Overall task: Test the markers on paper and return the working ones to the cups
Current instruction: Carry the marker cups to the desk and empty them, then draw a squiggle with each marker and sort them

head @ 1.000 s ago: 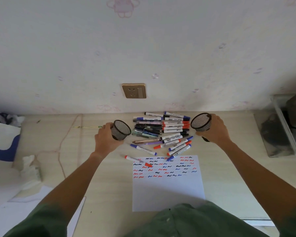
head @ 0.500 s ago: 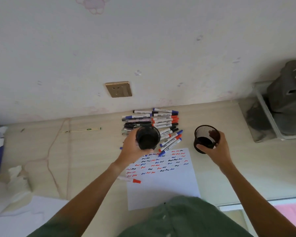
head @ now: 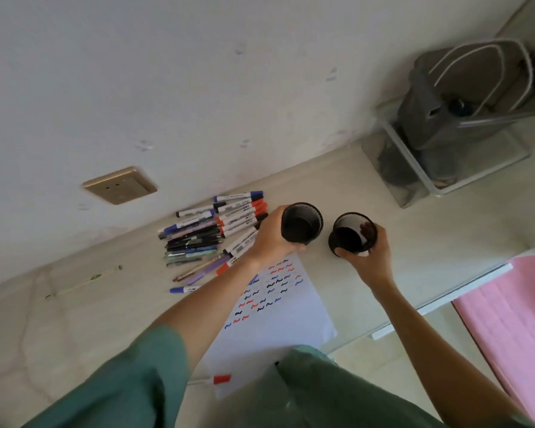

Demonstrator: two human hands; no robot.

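Two black mesh cups stand side by side near the middle of the desk. My left hand [head: 271,239] grips the left cup [head: 301,223] round its side. My right hand [head: 368,257] holds the right cup [head: 352,233], fingers curled over its rim. Both cups look empty. A pile of markers [head: 210,230] with blue, red and black caps lies to their left by the wall. Below the cups lies the white paper [head: 275,322], covered with red, blue and black squiggles. One red-capped marker [head: 212,379] lies at the paper's near left edge.
A clear box [head: 420,168] holding a grey bag stands at the back right. The desk's right edge [head: 439,301] runs close to my right arm, with pink cloth [head: 513,316] beyond. A thin green-tipped stick [head: 84,281] lies at the left. A wall socket [head: 119,185] sits above the markers.
Both hands have carried the cups to the right of the marker pile, and the two cups now stand close together. The view has tilted and swung right.
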